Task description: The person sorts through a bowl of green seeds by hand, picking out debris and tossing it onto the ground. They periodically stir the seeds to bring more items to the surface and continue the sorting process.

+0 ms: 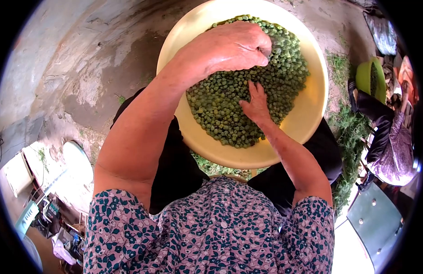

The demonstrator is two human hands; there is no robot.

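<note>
A wide yellow basin (317,86) holds a heap of small round green pods or berries (220,107); their exact kind is not clear. My left hand (241,45) hovers over the far part of the heap with its fingers curled together. Whatever it may be holding is hidden behind the fingers. Lower in the basin, my right hand (256,104) rests on the heap, some fingers stretched out and apart, the others sunk among the green pieces or out of sight.
At the right a person in dark trousers (380,121) sits beside a green basin (372,80). Cut green plants (351,141) lie on the ground between us. A grey-green panel (375,221) stands at lower right. A wall (42,59) rises on the left, with clutter (60,242) below.
</note>
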